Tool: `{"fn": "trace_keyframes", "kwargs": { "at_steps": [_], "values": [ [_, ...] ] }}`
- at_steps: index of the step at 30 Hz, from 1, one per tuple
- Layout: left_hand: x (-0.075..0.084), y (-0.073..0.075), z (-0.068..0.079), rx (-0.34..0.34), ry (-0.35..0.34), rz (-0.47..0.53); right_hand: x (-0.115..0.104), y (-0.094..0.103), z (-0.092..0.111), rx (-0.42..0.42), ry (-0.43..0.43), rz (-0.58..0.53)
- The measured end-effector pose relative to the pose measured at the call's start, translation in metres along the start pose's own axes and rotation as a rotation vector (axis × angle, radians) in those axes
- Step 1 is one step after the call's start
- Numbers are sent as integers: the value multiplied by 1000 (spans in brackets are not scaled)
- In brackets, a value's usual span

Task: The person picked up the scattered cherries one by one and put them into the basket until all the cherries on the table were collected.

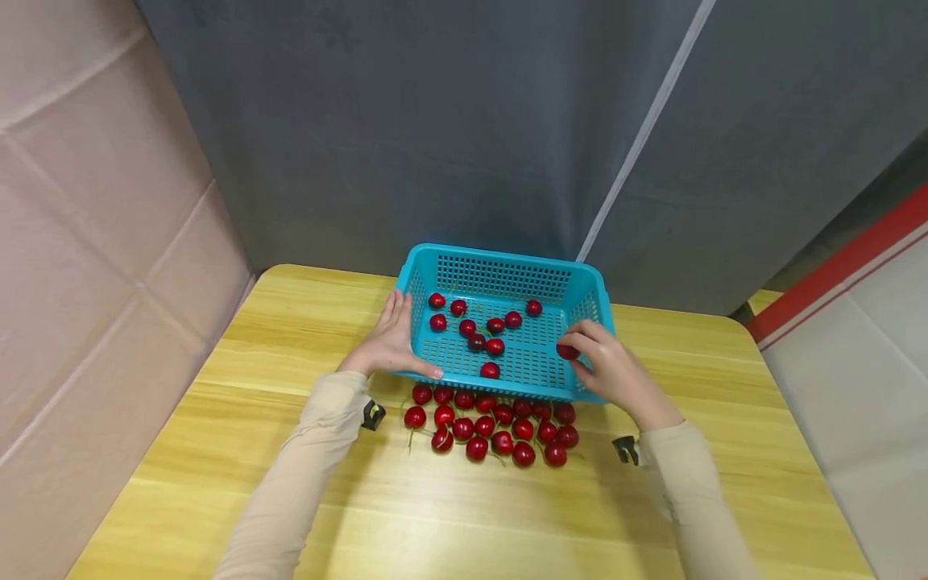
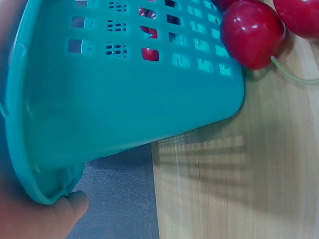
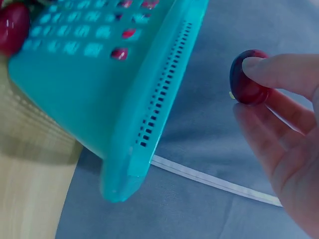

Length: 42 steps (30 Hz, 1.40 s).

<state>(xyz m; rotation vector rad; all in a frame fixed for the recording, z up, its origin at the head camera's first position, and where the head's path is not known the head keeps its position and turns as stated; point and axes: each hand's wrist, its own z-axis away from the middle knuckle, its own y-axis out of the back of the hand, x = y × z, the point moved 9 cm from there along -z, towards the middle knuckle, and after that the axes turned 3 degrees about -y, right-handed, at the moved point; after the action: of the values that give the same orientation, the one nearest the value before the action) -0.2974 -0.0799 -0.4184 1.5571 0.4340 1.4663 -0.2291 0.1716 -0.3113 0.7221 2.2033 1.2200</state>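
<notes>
A blue plastic basket (image 1: 507,385) with perforated walls holds several dark red cherries (image 1: 490,370). At its front left corner, my left hand (image 1: 387,342) rests with fingers extended along the left side and the thumb on the front rim. A fingertip (image 2: 75,204) touches the rim in the left wrist view. My right hand (image 1: 609,366) pinches one cherry (image 3: 249,77) between thumb and fingers. That cherry is above the basket's right end, apart from the others. Several more cherries (image 1: 502,441), some with green stems, lie on the table in front of the basket.
The basket stands near the far edge of a light wooden table (image 1: 449,515). Behind that edge hangs a grey curtain (image 1: 406,129) with a pale strip. Pinkish padded panels (image 1: 94,242) border the left side, and a white panel with a red band (image 1: 841,266) borders the right.
</notes>
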Motion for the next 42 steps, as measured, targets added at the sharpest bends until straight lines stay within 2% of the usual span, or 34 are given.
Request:
{"fn": "trace_keyframes", "kwargs": {
  "at_steps": [12, 19, 25, 33, 42],
  "values": [
    [0, 0, -1, -4, 0, -4, 31, -28, -33, -259, -99, 29],
    [-1, 0, -1, 4, -1, 2, 39, -40, -45, -351, -138, 38],
    [0, 0, -1, 12, -7, 6, 41, -48, -48, -440, -164, 39],
    [2, 0, -1, 10, -10, 0, 41, -51, -46, -476, -184, 17],
    [1, 0, 0, 3, -8, 8, 25, -31, -41, -403, -127, 23]
  ]
}}
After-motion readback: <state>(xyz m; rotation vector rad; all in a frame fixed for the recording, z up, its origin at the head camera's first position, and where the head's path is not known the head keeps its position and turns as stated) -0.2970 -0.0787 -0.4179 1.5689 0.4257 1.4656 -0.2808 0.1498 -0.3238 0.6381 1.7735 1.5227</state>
